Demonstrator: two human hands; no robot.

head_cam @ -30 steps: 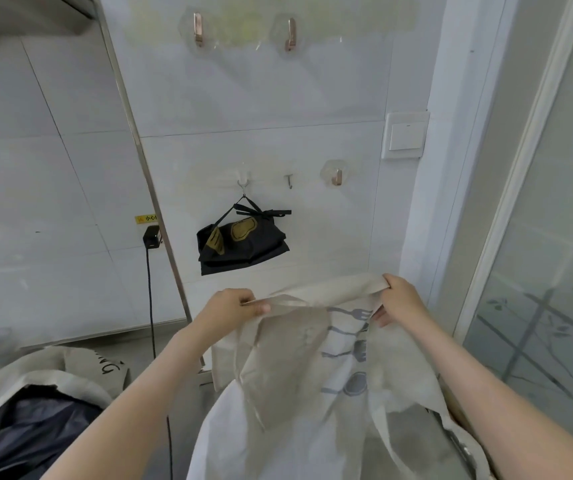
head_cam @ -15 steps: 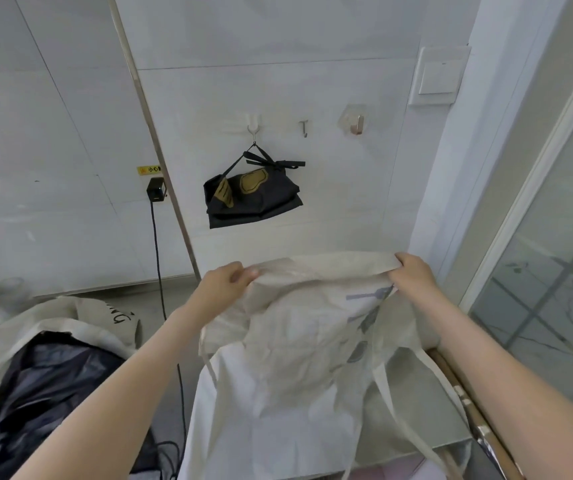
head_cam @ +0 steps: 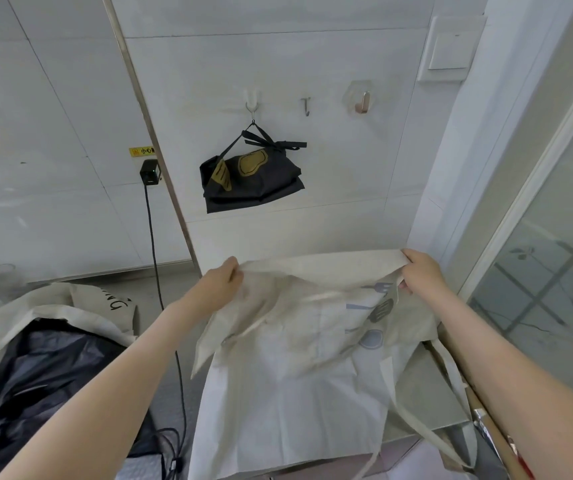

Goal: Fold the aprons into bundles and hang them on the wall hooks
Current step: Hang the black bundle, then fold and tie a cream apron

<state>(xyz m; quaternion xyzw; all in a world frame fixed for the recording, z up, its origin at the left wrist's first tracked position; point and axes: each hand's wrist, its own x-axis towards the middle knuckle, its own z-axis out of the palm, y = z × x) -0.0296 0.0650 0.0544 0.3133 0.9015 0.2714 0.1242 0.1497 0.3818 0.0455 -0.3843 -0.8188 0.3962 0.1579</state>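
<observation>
Below the black apron bundle [head_cam: 254,178] that hangs on the wall, I hold a cream apron [head_cam: 313,327] by one edge. My left hand [head_cam: 224,284], down and a little left of the bundle, has its fingers curled round one end of that edge. My right hand [head_cam: 420,271], down and well to the right of the bundle, pinches the other end, thumb on top. Between my two hands the edge runs level, left to right and nearly taut. From there the cloth falls toward me, so its long axis runs from below the bundle down to my body. The lower part spreads over a grey table [head_cam: 423,393]. A grey print of kitchen tools [head_cam: 377,313] sits on the side near my right hand, and loose straps [head_cam: 413,420] trail down on that same side. The bundle hangs by its tie from a white hook [head_cam: 252,100]. Right of that, above the bundle, are a small metal hook [head_cam: 307,106] and a clear-backed hook [head_cam: 362,102]. Far down to the left of the bundle lies a heap of more aprons [head_cam: 53,358], cream over dark.
</observation>
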